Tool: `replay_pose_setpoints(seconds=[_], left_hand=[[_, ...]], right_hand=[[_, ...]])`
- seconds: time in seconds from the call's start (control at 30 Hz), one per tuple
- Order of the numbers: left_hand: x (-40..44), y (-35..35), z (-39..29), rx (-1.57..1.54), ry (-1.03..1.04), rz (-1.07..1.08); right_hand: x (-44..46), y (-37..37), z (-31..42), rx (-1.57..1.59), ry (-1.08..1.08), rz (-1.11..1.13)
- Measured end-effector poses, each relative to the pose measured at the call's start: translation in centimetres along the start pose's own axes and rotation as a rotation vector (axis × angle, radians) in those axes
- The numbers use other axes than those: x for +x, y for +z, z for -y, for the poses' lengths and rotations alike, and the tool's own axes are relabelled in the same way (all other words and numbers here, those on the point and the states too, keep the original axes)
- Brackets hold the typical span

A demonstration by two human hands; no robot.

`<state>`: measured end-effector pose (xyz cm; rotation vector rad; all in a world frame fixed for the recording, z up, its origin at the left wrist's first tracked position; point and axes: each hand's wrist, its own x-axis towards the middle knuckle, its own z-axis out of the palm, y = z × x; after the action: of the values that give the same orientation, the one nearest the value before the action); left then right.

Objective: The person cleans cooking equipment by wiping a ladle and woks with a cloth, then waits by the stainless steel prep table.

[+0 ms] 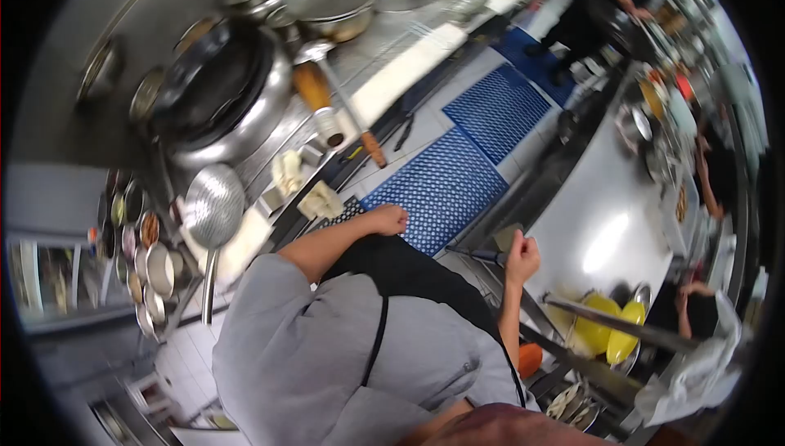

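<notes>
Item: pale, folded, cloth-like bundle (pixel 320 201), lying nearer you than the broad black metal wok (pixel 214 82); probably light, soft, limp, suiting a pinch at its folded edge.

Item: bare left hand (pixel 390 219), which you are holding near the bundle, elbow bending, fingers curling together, gripping nothing visible.

Item: bare right hand (pixel 522 259), which you are holding well apart from the wok, beside the long silver steel table (pixel 593 229), fingers folding together, apparently empty.
</notes>
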<state>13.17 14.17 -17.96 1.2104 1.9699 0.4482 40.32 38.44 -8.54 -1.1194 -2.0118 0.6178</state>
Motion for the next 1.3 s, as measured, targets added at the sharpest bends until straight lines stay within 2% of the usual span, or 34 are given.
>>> replay_pose_setpoints(seconds=[0.07,0.13,0.17,0.23,0.3,0.37,0.43,0.47,0.53,0.6,0.7,0.77,0.83,0.97,1.0,1.03,1.1,1.17,1.23,1.3], left_hand=[[-2.7,-2.4,-1.6,-0.116,0.044,-0.055],[-7.1,-6.4,-4.1,-0.151,-0.032,-0.141],[-8.4,-7.5,-4.4,-0.168,-0.062,-0.176],[-11.2,-9.2,-2.9,-0.070,-0.031,-0.427],[-14.7,-12.2,-2.2,-0.051,-0.014,-0.674],[-17.6,-14.2,-0.6,0.043,-0.137,-0.969],[-19.9,-16.1,1.5,0.116,-0.276,-1.074],[-20.6,-17.0,2.2,0.155,-0.346,-1.127],[-21.6,-18.4,2.7,0.269,-0.481,-1.044],[-21.8,-18.8,4.1,0.326,-0.621,-0.927],[-21.4,-19.2,4.5,0.297,-0.689,-0.736],[-20.9,-19.0,5.3,0.248,-0.657,-0.664],[-20.7,-19.6,4.9,0.165,-0.665,-0.569],[-19.9,-18.8,6.1,0.204,-0.617,-0.551],[-19.4,-18.5,6.5,0.199,-0.621,-0.573],[-19.4,-18.4,6.8,0.132,-0.610,-0.617],[-19.7,-18.7,7.6,0.026,-0.536,-0.687],[-20.7,-18.8,8.8,-0.339,-0.384,-0.818],[-21.9,-19.2,10.4,-1.272,-0.151,-0.748],[-23.5,-19.6,9.9,-1.645,0.221,-0.853]], right_hand=[[0.0,1.0,1.0,0.097,0.087,0.113],[0.0,2.5,3.0,0.197,0.132,0.229],[0.1,3.9,4.2,0.236,0.076,0.303],[-0.3,8.0,7.1,0.308,-0.023,0.439],[-0.6,12.6,10.3,0.454,0.037,0.663],[-1.5,17.5,13.5,0.506,-0.105,0.715],[-1.9,20.4,18.0,0.460,0.223,0.937],[-2.1,21.8,20.0,0.554,0.378,0.980],[-2.4,23.7,22.9,0.744,0.667,1.002],[-1.9,25.2,22.9,0.747,0.736,1.018],[-0.6,26.8,21.0,0.762,0.749,0.948],[0.2,27.1,19.5,0.816,0.749,0.870],[1.0,26.5,19.3,0.911,0.828,0.894],[-0.8,28.2,16.5,0.959,1.143,0.803],[-1.4,29.7,13.8,0.979,1.122,0.859],[-2.3,31.2,12.0,0.871,1.120,0.849],[-4.0,32.1,9.0,0.944,1.253,0.905],[-5.3,30.9,10.0,0.773,1.190,0.883],[-5.6,30.3,9.7,0.646,1.152,0.909],[-6.4,29.9,9.4,0.490,1.062,0.959]])
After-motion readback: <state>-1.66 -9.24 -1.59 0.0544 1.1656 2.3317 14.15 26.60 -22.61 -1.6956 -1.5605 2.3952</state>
